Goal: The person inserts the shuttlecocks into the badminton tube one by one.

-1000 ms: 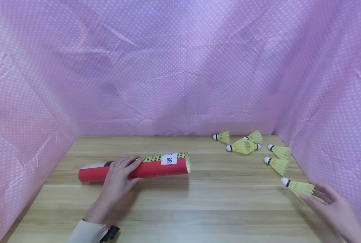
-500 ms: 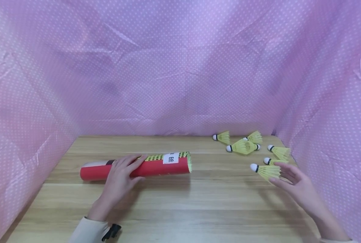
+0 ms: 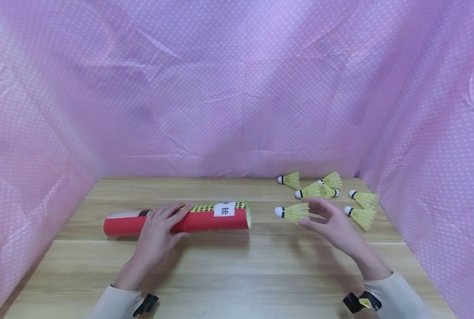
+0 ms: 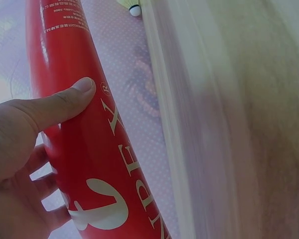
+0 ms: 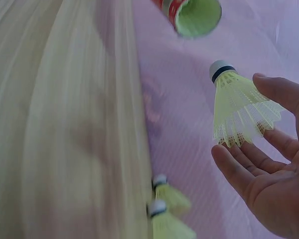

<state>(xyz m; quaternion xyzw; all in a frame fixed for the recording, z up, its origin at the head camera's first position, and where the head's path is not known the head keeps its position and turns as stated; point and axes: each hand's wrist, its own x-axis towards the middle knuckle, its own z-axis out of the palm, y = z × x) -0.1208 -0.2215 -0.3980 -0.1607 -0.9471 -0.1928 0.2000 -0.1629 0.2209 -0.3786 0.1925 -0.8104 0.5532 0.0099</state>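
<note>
My left hand (image 3: pixel 156 235) grips a red shuttlecock tube (image 3: pixel 209 220) that lies sideways at the left. In the left wrist view, the thumb (image 4: pixel 65 103) presses across the tube's printed side. The tube's mouth (image 5: pixel 199 19) faces right and shows yellow-green inside with a jagged edge. My right hand (image 3: pixel 336 228) pinches a yellow shuttlecock (image 3: pixel 294 212) by the wide end of its skirt. Its white cork points left at the mouth, a short gap away. Thumb and fingers hold the skirt's rim in the right wrist view.
Several more yellow shuttlecocks lie on the wooden table (image 3: pixel 237 283): one at the back (image 3: pixel 290 179), an overlapping cluster (image 3: pixel 311 190) beside it, and others (image 3: pixel 360 218) at the right. Pink dotted cloth (image 3: pixel 237 97) walls in the back and both sides.
My right hand has carried the shuttlecock leftward and away from me, from the right edge to just right of the tube's mouth. The left hand and the tube have barely moved.
</note>
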